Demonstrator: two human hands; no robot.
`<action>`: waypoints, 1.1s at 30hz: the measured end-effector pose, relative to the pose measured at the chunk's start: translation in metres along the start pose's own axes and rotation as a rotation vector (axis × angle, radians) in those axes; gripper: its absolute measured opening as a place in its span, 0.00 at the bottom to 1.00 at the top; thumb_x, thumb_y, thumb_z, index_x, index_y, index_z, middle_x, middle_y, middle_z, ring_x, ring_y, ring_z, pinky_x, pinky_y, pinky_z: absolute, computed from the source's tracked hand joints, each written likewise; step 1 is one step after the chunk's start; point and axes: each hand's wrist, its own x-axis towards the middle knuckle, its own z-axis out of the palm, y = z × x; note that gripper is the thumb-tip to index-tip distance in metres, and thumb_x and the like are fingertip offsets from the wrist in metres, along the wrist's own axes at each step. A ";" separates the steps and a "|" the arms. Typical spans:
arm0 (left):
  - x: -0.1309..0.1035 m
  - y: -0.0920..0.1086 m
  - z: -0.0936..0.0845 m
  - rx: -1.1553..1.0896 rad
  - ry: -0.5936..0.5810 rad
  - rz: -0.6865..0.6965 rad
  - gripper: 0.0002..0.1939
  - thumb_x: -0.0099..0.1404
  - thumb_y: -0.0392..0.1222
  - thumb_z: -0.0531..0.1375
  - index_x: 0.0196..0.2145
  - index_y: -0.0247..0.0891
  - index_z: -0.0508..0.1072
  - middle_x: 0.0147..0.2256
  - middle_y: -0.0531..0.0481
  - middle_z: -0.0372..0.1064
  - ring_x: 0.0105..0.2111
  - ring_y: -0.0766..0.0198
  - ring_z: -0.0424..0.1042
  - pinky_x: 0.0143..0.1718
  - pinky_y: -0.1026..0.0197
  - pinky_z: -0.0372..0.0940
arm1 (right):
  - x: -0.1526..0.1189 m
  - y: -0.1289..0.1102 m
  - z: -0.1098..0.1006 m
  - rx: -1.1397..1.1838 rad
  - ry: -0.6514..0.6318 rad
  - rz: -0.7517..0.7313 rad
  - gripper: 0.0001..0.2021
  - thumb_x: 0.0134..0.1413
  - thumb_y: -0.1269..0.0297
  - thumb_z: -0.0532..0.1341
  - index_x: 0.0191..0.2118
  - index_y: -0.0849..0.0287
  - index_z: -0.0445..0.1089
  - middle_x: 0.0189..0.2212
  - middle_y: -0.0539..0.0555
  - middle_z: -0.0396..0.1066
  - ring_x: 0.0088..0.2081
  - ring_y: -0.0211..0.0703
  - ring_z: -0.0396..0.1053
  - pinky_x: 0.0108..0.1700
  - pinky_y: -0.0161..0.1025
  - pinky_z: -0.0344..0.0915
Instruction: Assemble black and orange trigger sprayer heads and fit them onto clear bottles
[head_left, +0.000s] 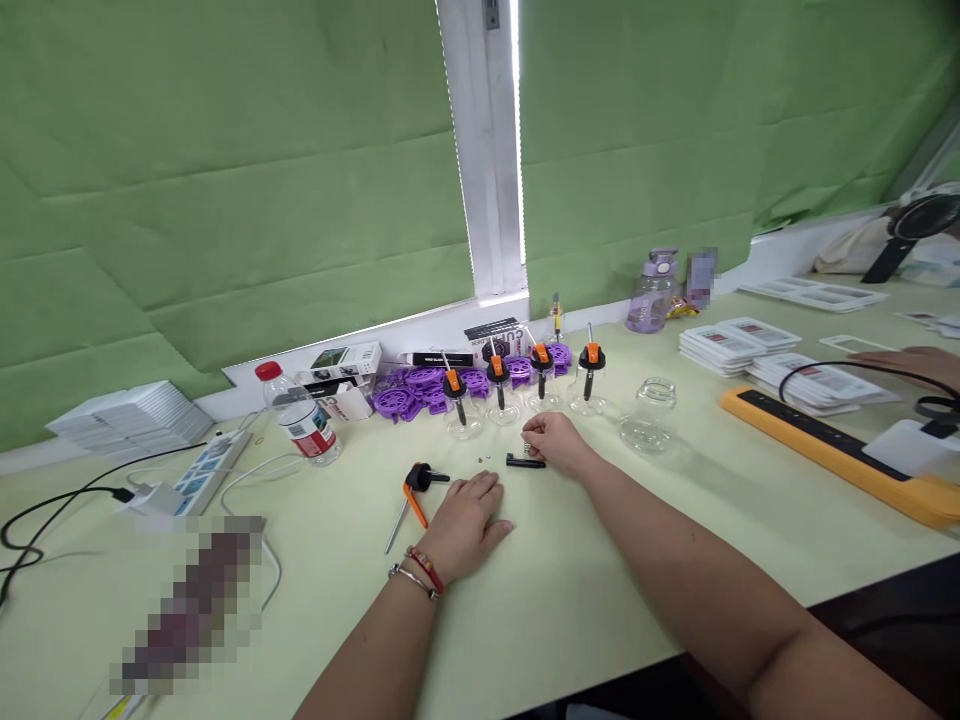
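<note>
My left hand [466,525] rests palm down on the table, fingers stretched out and holding nothing. Just left of it lies a black and orange lid assembly [420,480] with a metal rod. My right hand [556,445] is closed in a pinch above the table; whatever its fingertips hold is too small to name. Right below those fingertips lies a short black cylindrical part [525,461]. Two tiny bits [484,459] lie between my hands. An open glass jar [649,418] stands to the right, beyond my right forearm.
Several glass jars with black and orange tops [591,370] stand behind my hands, before purple plastic parts [405,392]. A water bottle [298,415] and white power strip [214,470] are left. An orange power strip [832,455] and card stacks [739,345] lie right, near another person's hand [919,365].
</note>
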 end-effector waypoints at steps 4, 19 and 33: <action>0.001 0.002 0.001 -0.006 0.011 -0.002 0.20 0.66 0.49 0.50 0.53 0.38 0.62 0.59 0.39 0.55 0.59 0.53 0.53 0.56 0.48 0.52 | 0.002 0.005 0.006 -0.059 -0.010 -0.059 0.02 0.48 0.70 0.59 0.31 0.62 0.66 0.20 0.48 0.66 0.21 0.34 0.67 0.22 0.29 0.62; 0.037 0.017 0.007 0.039 0.000 -0.013 0.23 0.65 0.55 0.48 0.52 0.39 0.61 0.61 0.37 0.49 0.61 0.50 0.49 0.58 0.42 0.46 | 0.001 0.008 0.004 -0.199 -0.015 -0.187 0.03 0.49 0.68 0.59 0.33 0.60 0.67 0.24 0.50 0.71 0.23 0.35 0.69 0.27 0.31 0.64; 0.036 0.015 0.012 0.025 0.031 -0.011 0.26 0.65 0.54 0.49 0.54 0.36 0.61 0.61 0.37 0.51 0.58 0.50 0.54 0.57 0.46 0.50 | -0.015 -0.007 -0.007 -0.307 -0.063 -0.349 0.04 0.46 0.69 0.60 0.32 0.59 0.69 0.26 0.49 0.70 0.27 0.36 0.64 0.32 0.33 0.61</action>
